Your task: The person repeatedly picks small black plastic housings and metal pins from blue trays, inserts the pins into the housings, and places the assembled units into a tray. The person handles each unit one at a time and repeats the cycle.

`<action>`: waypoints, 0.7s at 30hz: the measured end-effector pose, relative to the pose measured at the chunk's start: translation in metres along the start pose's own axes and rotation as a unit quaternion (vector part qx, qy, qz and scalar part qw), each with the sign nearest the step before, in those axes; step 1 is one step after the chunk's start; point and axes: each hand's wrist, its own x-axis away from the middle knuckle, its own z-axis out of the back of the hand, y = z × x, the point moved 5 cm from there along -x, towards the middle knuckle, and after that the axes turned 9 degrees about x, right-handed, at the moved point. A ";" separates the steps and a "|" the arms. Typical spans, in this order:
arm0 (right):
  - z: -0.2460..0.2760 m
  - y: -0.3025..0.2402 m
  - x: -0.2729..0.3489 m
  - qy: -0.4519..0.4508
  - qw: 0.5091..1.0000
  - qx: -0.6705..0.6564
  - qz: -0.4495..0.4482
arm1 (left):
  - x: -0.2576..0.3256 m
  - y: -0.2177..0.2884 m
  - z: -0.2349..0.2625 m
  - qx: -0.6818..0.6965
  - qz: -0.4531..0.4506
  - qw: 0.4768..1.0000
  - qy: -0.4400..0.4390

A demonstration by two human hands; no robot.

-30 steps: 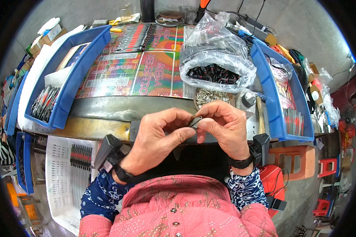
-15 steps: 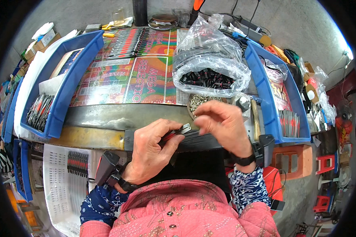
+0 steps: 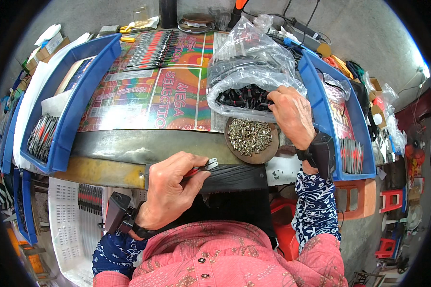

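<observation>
Plastic bag [image 3: 251,71] under outstretched right hand [image 3: 292,115]

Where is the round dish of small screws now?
In the head view, the round dish of screws sits right of centre, just below the plastic bag, beside the right hand.

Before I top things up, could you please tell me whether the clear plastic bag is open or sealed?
Open: the plastic bag gapes at its mouth, and the right hand reaches into it among the dark parts.
</observation>
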 end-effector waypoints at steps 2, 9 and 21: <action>-0.007 0.002 -0.001 -0.021 1.000 0.006 -0.002 | -0.001 0.000 0.000 -0.001 -0.004 1.000 -0.004; -0.005 0.006 0.000 -0.001 0.997 -0.066 -0.046 | 0.000 -0.003 -0.003 0.012 0.006 1.000 -0.012; 0.043 -0.046 0.056 0.040 0.786 -0.602 -0.137 | 0.004 0.012 -0.004 0.000 -0.010 1.000 -0.024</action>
